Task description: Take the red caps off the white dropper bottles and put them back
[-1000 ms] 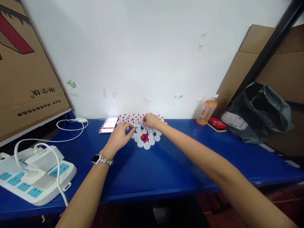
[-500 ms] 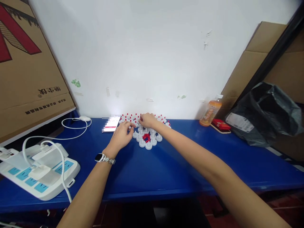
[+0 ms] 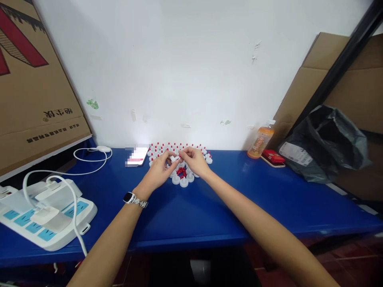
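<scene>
The left hand (image 3: 158,171) has its thumb and fingers closed on a small white cap (image 3: 174,158), held up over the blue table (image 3: 227,211) in the gap between the two hands. The right hand (image 3: 193,159) meets it there, thumb and fingertips bent in against the cap's upper side; whether they pinch a small red piece as well is too small to tell

Just beyond both hands, white caps with red tips (image 3: 209,160) stand upright in loose rows toward the wall (image 3: 191,79). On the near side of the hands, plain white caps (image 3: 183,183) form a curve around a small heap of red tips (image 3: 181,172), partly hidden by the fingers

Just to the left of the left hand lies a phone (image 3: 138,156) with its screen lit, and that wrist wears a watch (image 3: 129,197) on a metal strap. Farther left, well apart from the hand, are a white power strip (image 3: 86,217) with chargers plugged in and a big cardboard box (image 3: 44,87)

Well to the right of the right hand stand a bottle (image 3: 260,141) of orange drink, a red packet (image 3: 273,156) beside it, and a dark plastic bag (image 3: 329,147)
</scene>
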